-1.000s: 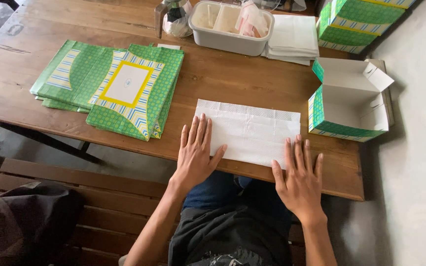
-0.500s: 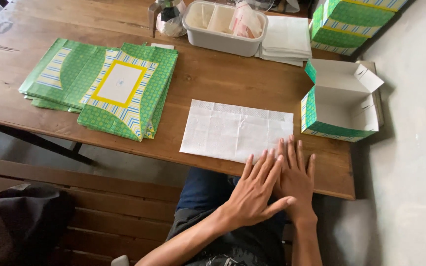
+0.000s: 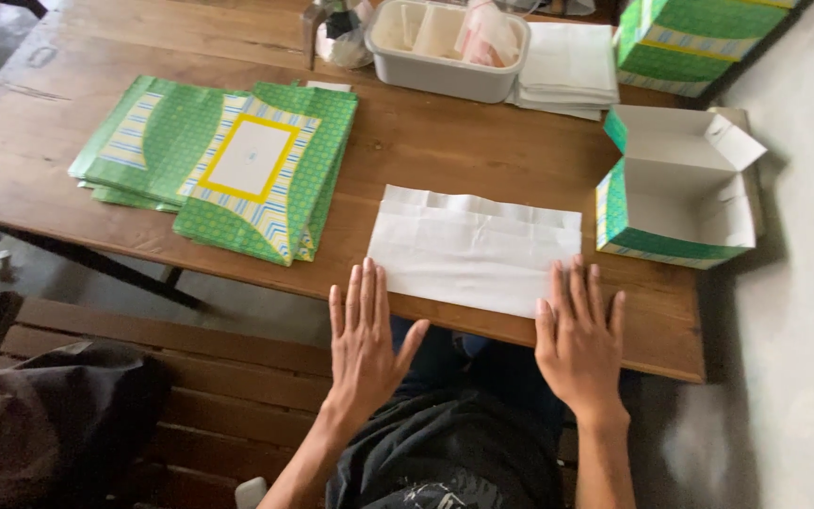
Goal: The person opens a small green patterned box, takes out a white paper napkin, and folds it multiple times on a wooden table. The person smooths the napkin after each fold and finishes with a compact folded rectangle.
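While flat green boxes (image 3: 228,170) and an open box (image 3: 680,193) flank the white paper (image 3: 473,250), the left hand (image 3: 365,339) and right hand (image 3: 578,339) lie flat, fingers spread, grasping nothing.

The top edge cuts off the green boxes (image 3: 699,42) and the items behind the grey tub (image 3: 445,47). The tub's contents are too blurred to tell. The right hand (image 3: 579,344) hides the paper's (image 3: 473,247) near corner. The tabletop's (image 3: 482,151) left end runs out of view.
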